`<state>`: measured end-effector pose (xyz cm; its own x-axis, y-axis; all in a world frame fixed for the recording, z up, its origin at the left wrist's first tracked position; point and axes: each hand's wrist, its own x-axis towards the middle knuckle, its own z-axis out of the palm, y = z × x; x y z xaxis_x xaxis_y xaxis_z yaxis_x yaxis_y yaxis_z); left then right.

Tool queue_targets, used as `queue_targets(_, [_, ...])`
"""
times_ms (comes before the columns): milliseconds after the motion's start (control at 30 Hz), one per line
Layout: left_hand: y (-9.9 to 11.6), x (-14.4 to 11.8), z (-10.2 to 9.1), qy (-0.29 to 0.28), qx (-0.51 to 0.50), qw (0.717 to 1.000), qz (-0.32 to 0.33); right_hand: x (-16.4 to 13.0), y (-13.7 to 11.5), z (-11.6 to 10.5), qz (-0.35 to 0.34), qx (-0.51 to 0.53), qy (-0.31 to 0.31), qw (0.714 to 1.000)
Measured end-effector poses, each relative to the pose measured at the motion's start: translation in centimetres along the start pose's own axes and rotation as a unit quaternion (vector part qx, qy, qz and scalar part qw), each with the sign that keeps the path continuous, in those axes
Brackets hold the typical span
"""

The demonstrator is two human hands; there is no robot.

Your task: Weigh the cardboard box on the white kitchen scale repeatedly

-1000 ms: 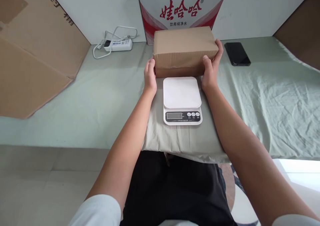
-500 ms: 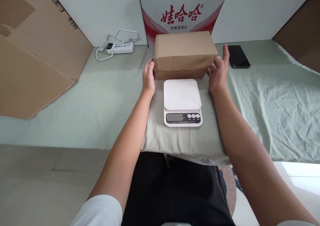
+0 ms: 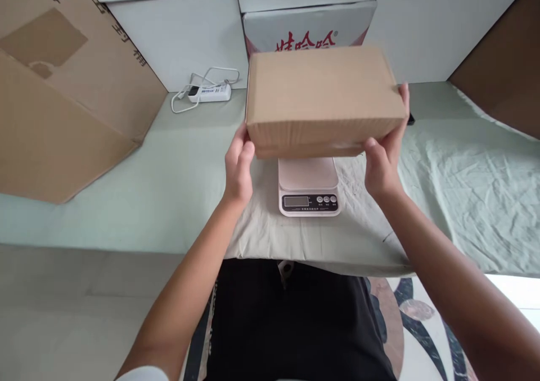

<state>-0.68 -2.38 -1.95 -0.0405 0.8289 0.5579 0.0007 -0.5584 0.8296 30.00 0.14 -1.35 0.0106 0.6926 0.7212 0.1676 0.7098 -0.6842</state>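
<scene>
Cardboard box (image 3: 323, 85) lifted nearer, long axis left to right, broad face upward

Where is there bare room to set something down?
Two patches of cloth look bare: left, between the large carton, the white gadget and the left hand; right, between the brown panel, the right hand and the dark object behind it. The middle is crowded: both hands hold a box, hiding part of the scale.

Brown box (image 3: 323, 85) blocking rear of scale (image 3: 310, 205), open cloth (image 3: 185, 167) at left — cardboard panel (image 3: 63, 128) bounding it
</scene>
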Motion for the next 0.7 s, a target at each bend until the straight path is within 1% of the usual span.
queue_targets(67, [1.3,-3.0,0.2,0.004,-0.012,0.999,-0.029,-2.2,-0.7,-0.4,-0.021,-0.017,0.012,1.000])
queue_targets(100, [1.7,-4.2,0.5,0.008,-0.014,0.999,-0.042,-3.1,-0.8,-0.4,-0.019,-0.027,0.020,0.999])
queue_targets(133, [1.8,-5.2,0.7,0.012,-0.014,0.998,-0.055,-3.9,-1.0,-0.3,-0.010,-0.037,0.029,0.999])
queue_targets(200, [1.8,-6.1,1.3,0.015,-0.018,0.997,-0.067,-4.8,-1.3,0.0,0.020,-0.055,0.053,0.997])
queue_targets(300, [1.7,-6.1,1.7,0.008,-0.027,0.998,-0.065,-5.1,-1.7,0.3,0.057,-0.082,0.074,0.992])
queue_targets(367, [1.6,-5.8,1.8,0.001,-0.020,0.998,-0.067,-4.9,-1.7,0.3,0.068,-0.094,0.069,0.991])
queue_targets(533, [1.6,-5.8,1.5,0.000,-0.009,0.996,-0.084,-5.0,-1.2,0.1,0.069,-0.093,0.067,0.991])
queue_targets(700, [1.3,-6.1,0.6,0.030,0.014,0.997,-0.076,-5.3,-1.1,-0.2,0.046,-0.064,0.113,0.990])
